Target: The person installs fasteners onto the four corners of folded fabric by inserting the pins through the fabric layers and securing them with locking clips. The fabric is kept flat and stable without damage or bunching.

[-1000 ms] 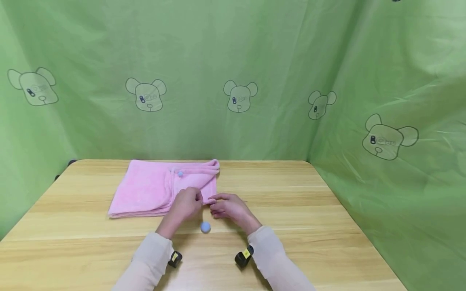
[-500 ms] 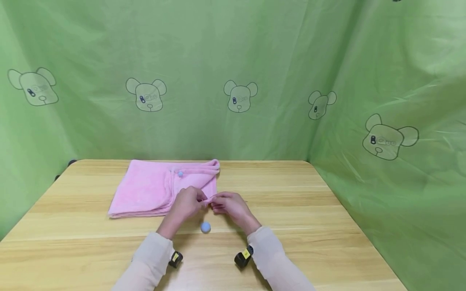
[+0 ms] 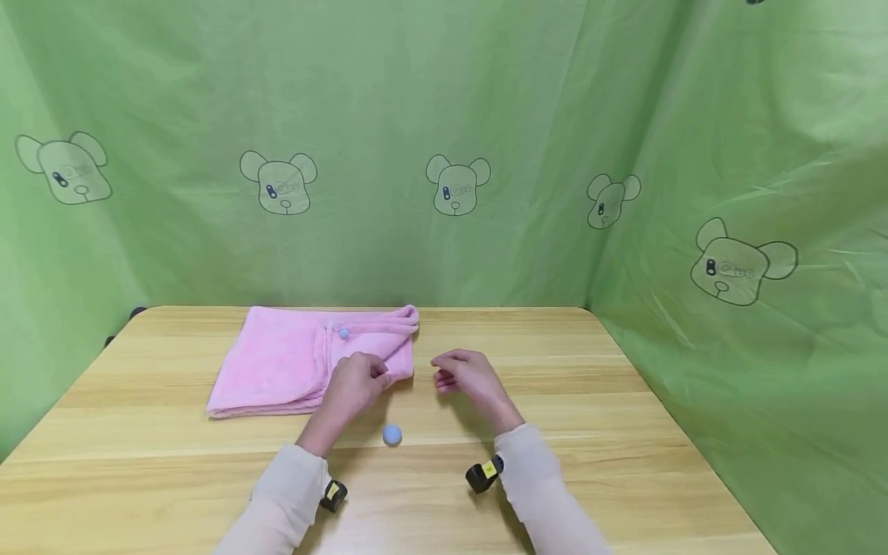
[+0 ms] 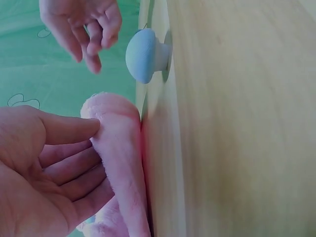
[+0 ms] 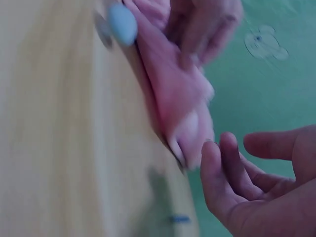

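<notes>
At the left we see the pink towel (image 3: 267, 362), folded in layers on the wooden table (image 3: 104, 455), with its right part loosely turned over. Nearer us, a black device (image 3: 334, 495) with a yellow label sits at the left wrist, by the pale left sleeve (image 3: 287, 482). Further back, we see a small blue piece (image 3: 344, 333) on the towel's fold. Our left hand (image 3: 354, 381) pinches the towel's near edge, thumb on one face, fingertips hidden behind it. Next, between our forearms, a blue mushroom-shaped knob (image 3: 391, 435) stands upright on the table, apart from the towel. Then our right hand (image 3: 472, 379) hangs just beside the towel, fingers loosely bent, thumb and fingertips apart. A second black device (image 3: 482, 475) sits at that wrist; furthest right hangs a green curtain (image 3: 777, 393) with bear-head outlines
</notes>
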`<state>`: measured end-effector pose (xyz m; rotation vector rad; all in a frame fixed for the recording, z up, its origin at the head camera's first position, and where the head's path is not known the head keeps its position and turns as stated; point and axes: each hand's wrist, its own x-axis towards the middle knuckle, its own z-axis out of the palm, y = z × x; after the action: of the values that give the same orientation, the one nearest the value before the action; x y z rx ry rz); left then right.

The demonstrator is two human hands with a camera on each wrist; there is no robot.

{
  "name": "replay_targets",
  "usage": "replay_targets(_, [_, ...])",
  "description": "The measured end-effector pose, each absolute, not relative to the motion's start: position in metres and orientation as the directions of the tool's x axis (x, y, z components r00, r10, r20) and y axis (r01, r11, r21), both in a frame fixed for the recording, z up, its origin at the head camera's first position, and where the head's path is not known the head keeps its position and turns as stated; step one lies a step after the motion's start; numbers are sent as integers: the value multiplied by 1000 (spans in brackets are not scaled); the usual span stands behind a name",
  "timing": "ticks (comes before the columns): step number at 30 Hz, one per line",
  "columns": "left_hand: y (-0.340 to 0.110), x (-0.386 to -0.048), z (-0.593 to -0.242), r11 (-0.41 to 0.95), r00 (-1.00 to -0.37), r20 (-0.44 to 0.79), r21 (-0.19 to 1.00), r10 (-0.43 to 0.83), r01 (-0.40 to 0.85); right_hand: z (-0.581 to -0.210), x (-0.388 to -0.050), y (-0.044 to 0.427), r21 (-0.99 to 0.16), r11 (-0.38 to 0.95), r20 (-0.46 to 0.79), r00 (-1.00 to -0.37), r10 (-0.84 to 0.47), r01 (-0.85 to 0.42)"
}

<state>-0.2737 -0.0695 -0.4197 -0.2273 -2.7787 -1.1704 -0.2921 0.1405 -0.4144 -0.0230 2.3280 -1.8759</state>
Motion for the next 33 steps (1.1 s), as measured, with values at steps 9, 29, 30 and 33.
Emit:
replay_targets(9, [-69,-273,-419,691,-987,129,705,93,157,-406,-298,181,-857,515,-54,-998,-24,34])
replay_targets(29, [-69,-274,-421,697,-987,131,699,96,160,-422,-288,164,-591,806,-213,-969,-124,26])
replay_targets(30, [-69,-274,-422,698,-986,136,697,96,164,-423,-288,164,-585,810,-214,-969,-127,23])
replay_targets(33, [-69,-274,-422,702,-986,140,692,96,167,-424,-288,162,-570,821,-208,-969,-131,11])
